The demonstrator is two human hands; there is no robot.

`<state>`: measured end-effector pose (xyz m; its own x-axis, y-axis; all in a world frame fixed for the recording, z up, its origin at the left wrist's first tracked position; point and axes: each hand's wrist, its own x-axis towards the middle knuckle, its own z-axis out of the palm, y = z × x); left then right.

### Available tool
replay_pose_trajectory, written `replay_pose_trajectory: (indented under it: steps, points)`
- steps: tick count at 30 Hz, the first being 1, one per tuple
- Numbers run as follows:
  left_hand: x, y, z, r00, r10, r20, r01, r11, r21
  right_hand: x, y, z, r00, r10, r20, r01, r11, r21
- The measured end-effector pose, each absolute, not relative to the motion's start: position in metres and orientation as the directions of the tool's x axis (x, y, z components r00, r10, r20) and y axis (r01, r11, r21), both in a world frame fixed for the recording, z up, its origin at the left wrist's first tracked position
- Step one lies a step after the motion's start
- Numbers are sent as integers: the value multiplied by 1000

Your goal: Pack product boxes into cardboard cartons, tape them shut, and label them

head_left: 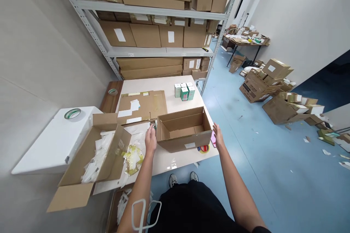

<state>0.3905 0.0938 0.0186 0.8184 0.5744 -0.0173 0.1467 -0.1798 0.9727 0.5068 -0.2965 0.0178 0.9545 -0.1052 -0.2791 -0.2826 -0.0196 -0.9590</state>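
Note:
An empty-looking open cardboard box (184, 138) sits on the near part of the white table (164, 164), with a white label on its front. My left hand (151, 140) is beside the box's left end, fingers pointing forward and slightly bent. By its fingertips lies a small dark item, mostly hidden. Just off the right end, my right hand (218, 136) is held upright and open with its palm towards the box. A phone with a pink screen (213, 139) shows partly behind that hand. Under the box's front right corner is a red and yellow tape roll (203, 149).
Several small green and white boxes (185, 91) stand at the table's back right. A flattened cardboard sheet (153, 105) lies at back left. An open carton of white scraps (100, 156) stands left, near crumpled yellow tape (133, 158). A loaded shelf rack (153, 11) rises behind.

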Motion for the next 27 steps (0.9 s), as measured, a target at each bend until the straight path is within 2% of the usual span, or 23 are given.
replay_pose_trajectory:
  steps: [1, 3, 6, 8, 10, 13, 15, 17, 19, 22, 27]
  points:
    - [394, 92, 29, 797, 600, 68, 128, -278, 952, 511, -295, 26, 965, -96, -245, -250, -46, -967]
    - [402, 85, 46, 844, 527, 95, 154, -408, 900, 519, -288, 41, 976, -60, -210, -216, -138, -966]
    - [407, 75, 55, 929, 368, -37, 257, -571, 779, 532, -277, 54, 969, 70, -239, -195, -381, -904]
    - [404, 70, 53, 937, 332, -107, 316, -677, 665, 540, -272, 56, 959, 128, -253, -150, -530, -834]
    - [398, 66, 49, 931, 328, -160, 359, -741, 567, 547, -272, 56, 961, 117, -249, -134, -593, -794]
    - [385, 63, 47, 929, 292, -227, 368, -777, 510, 559, -281, 52, 957, 64, -283, -217, -487, -846]
    - [374, 62, 48, 929, 259, -266, 362, -791, 494, 567, -290, 50, 939, 68, -337, -305, -288, -908]
    - [363, 62, 49, 924, 244, -296, 362, -807, 467, 575, -297, 47, 915, 88, -393, -386, -90, -918]
    - [352, 61, 50, 918, 243, -313, 365, -826, 429, 583, -301, 44, 900, 103, -424, -428, 13, -904]
    - [340, 55, 47, 900, 252, -355, 380, -852, 360, 595, -302, 40, 890, 121, -439, -445, 23, -895]
    - [339, 22, 26, 879, 308, -364, 406, -885, 231, 616, -302, 37, 871, 183, -457, -454, -59, -889]
